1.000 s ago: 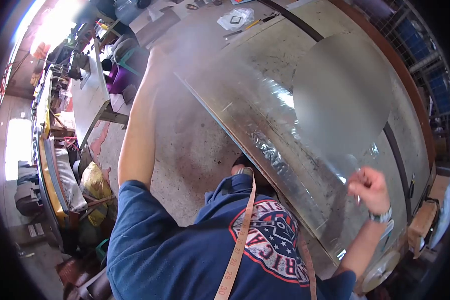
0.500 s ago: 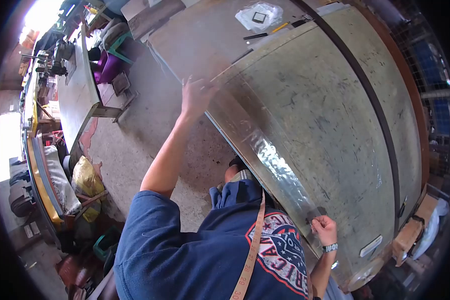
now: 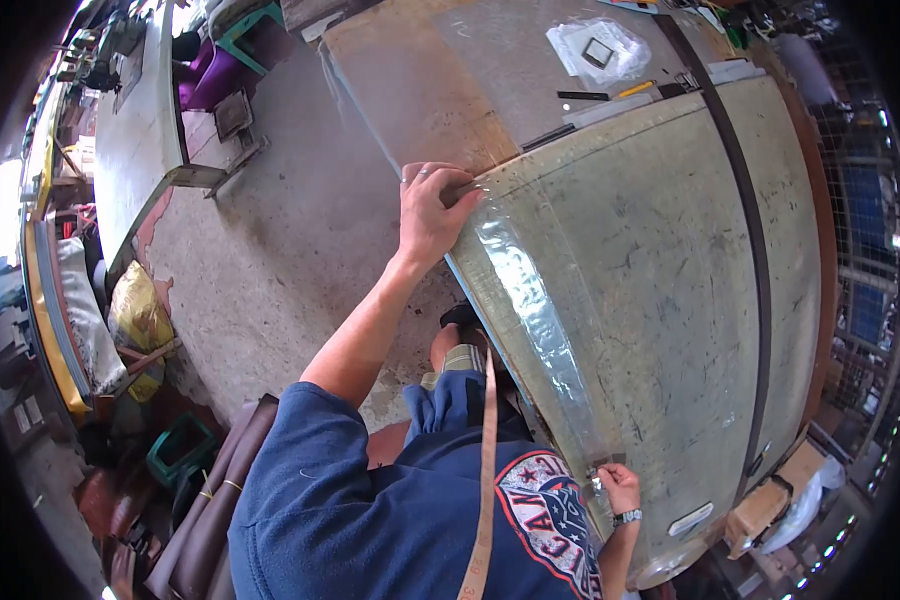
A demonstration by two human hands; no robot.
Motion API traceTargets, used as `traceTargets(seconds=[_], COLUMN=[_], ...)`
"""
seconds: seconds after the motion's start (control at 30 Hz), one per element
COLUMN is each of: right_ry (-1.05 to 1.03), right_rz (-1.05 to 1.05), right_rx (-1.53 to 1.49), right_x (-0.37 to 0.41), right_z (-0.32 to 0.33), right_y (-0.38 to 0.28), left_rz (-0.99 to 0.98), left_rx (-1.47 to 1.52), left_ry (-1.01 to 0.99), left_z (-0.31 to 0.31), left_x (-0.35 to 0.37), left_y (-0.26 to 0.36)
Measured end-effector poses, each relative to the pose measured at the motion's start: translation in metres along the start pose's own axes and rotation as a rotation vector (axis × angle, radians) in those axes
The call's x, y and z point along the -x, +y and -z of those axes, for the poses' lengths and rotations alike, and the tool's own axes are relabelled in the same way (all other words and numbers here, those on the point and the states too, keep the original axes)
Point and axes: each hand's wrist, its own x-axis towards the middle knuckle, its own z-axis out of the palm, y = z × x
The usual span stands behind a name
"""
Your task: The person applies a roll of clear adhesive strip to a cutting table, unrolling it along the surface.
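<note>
A clear, glossy plastic strip lies along the near edge of a worn greenish table cover. My left hand is at its far end, fingers curled over and thumb pressed against the strip by the cover's corner. At the near end my right hand, with a band at the wrist, pinches the strip between thumb and fingers; a small dark patch shows beside the fingertips. A measuring tape hangs down over my dark blue shirt.
A long dark strip crosses the table. Farther off lie a yellow-handled cutter, a black bar and a plastic bag with a square frame. Rolled brown material stands at lower left, beside a second table.
My left hand, blurred before, now rests sharply in view at the cover's far corner. The strip appears straighter and flatter. The head view has shifted; my right hand keeps its pinch.
</note>
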Motion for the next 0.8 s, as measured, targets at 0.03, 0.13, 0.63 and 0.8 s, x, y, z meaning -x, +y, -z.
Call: traceTargets(seconds=[0.03, 0.13, 0.63, 0.8], right_ry=[0.015, 0.015, 0.037, -0.035], right_rz=[-0.012, -0.026, 0.040, 0.086], right_rx=[0.002, 0.024, 0.025, 0.076], right_x=[-0.001, -0.004, -0.011, 0.010], right_z=[0.001, 0.002, 0.005, 0.005], right_y=[0.003, 0.002, 0.035, 0.016], left_rz=[0.000, -0.009, -0.044, 0.042], left_rx=[0.015, 0.011, -0.020, 0.080], left_ry=[0.018, 0.040, 0.081, -0.037], left_z=[0.000, -0.001, -0.002, 0.003], left_x=[0.001, 0.001, -0.002, -0.007], left_y=[-0.001, -0.003, -0.011, 0.015])
